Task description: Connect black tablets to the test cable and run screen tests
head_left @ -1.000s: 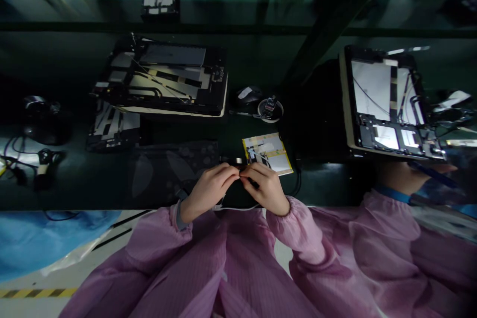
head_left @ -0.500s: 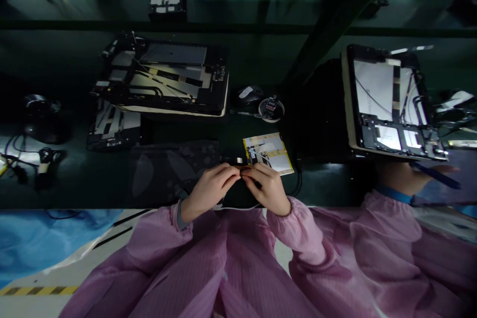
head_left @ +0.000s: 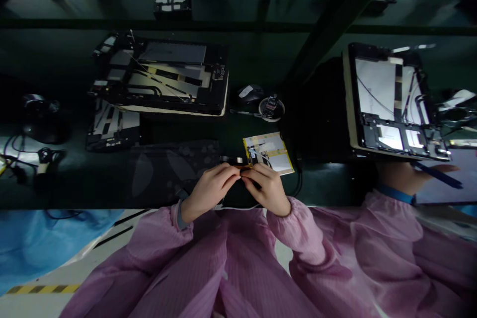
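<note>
Small strip pinched between both hands, mostly hidden

We see a small strip (head_left: 243,167), dark and orange, just above the desk's (head_left: 324,186) near edge. Fingertips cover most of it; we can't tell its full shape. Left hand (head_left: 214,183) and right hand (head_left: 267,188): fingers of both closed in a pinch on the strip, tips nearly meeting, exact contact hidden. Just beyond the right hand, a yellow-edged panel (head_left: 278,160), one corner blocked by that hand. Left of it, a dark sheet (head_left: 167,171), outline fading into the desk. Farther back, a round dish (head_left: 276,115) with a small device we can't identify, beside a dark mouse (head_left: 254,94). Device stacks left (head_left: 167,79) and right (head_left: 376,87), lower layers lost in shadow. A co-worker's hand (head_left: 397,179), partly behind the right stack, has a blue tool (head_left: 439,175).
</note>
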`<state>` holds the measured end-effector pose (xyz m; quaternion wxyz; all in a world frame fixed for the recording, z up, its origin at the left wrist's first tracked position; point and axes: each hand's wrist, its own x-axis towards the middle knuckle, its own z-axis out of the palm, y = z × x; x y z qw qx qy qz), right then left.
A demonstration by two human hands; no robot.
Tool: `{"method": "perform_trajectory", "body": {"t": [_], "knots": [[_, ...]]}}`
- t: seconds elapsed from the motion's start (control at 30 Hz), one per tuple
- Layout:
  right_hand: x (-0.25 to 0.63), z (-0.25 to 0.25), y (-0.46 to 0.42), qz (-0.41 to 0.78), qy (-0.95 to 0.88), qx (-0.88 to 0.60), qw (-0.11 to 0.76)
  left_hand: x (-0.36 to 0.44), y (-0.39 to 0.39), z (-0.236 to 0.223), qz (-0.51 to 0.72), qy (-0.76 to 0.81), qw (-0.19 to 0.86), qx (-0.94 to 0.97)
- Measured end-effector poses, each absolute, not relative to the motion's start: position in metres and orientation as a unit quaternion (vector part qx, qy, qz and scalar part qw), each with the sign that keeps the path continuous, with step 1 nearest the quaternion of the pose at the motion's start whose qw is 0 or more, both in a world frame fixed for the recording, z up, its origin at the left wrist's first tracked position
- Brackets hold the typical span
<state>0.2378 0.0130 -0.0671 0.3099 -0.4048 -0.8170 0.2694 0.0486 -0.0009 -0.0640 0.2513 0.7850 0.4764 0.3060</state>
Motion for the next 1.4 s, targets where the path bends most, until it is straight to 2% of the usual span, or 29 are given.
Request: {"method": "perform_trajectory", "body": {"t": [0.6,1.23,1.4], "knots": [[0.233,-0.069,0.017,0.246,-0.826,-0.406,0.305,0.050,0.001,-0.060,0.290,0.480,0.286,0.777],[0.237,-0.071,0.025,0.286,-0.833,-0.367,0.298,0.055,0.005,-0.067,0.245,0.481,0.319,0.780],[0.239,-0.078,0.030,0.263,-0.843,-0.368,0.292,0.040,-0.002,-0.046,0.305,0.480,0.314,0.760]]}}
